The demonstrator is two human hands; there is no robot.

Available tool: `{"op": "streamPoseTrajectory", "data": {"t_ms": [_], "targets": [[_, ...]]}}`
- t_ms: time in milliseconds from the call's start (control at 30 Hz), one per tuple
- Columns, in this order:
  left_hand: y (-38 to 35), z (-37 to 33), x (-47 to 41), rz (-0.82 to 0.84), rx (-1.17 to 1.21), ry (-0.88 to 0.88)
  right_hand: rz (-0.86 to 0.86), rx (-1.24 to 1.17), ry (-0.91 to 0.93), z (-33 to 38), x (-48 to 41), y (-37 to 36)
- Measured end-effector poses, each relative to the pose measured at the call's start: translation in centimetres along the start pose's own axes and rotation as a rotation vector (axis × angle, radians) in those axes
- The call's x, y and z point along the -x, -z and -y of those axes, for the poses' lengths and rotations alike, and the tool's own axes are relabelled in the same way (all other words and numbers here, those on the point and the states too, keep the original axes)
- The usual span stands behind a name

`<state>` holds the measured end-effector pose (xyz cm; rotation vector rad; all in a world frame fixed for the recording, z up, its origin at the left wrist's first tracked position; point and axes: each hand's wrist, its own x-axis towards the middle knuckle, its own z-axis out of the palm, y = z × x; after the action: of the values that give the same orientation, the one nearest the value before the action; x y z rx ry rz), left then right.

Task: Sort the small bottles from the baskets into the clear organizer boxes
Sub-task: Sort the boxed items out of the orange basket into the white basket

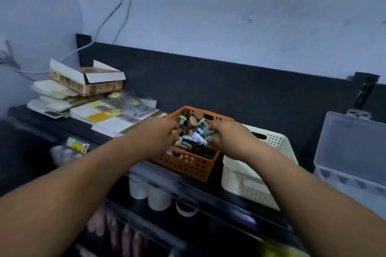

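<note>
An orange perforated basket [191, 166] stands on the dark shelf, heaped with several small bottles [193, 131]. My left hand [160, 131] reaches into its left side with the fingers curled among the bottles. From the other side, my right hand [226, 137] has its fingers curled into the pile. Blur hides whether either hand holds a bottle. A white perforated basket [244, 183] sits right of the orange one, partly under my right forearm. A clear organizer box [353, 152] with its lid raised stands at the far right.
Stacked papers [110, 113] and an open cardboard box [87, 79] fill the shelf's left end. A dark back panel [229, 89] runs behind the shelf. White cups [150, 192] and pink items hang or stand below the shelf edge.
</note>
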<state>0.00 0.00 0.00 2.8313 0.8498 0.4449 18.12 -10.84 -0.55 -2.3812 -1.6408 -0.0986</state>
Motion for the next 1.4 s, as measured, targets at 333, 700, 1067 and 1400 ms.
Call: {"op": "streamPoseTrajectory", "data": {"t_ms": [333, 700, 1067, 1400], "targets": [[-4.5, 2.7, -10.6, 0.237, 0.022, -0.126, 0.126, 0.006, -0.075, -0.1, -7.0, -3.8], [-7.2, 4.5, -15.8, 0.411, -0.135, -0.389, 0.269, 0.003, -0.219, 0.3, -10.1, -5.1], [-5.0, 3.6, -17.0, 0.364, 0.366, -0.382, -0.009, -0.267, -0.286, -2.6, -8.0, -2.0], [-8.2, -7.7, -17.6, 0.429, 0.437, -0.469, 0.027, -0.058, -0.472, -10.8, 0.2, 1.2]]}}
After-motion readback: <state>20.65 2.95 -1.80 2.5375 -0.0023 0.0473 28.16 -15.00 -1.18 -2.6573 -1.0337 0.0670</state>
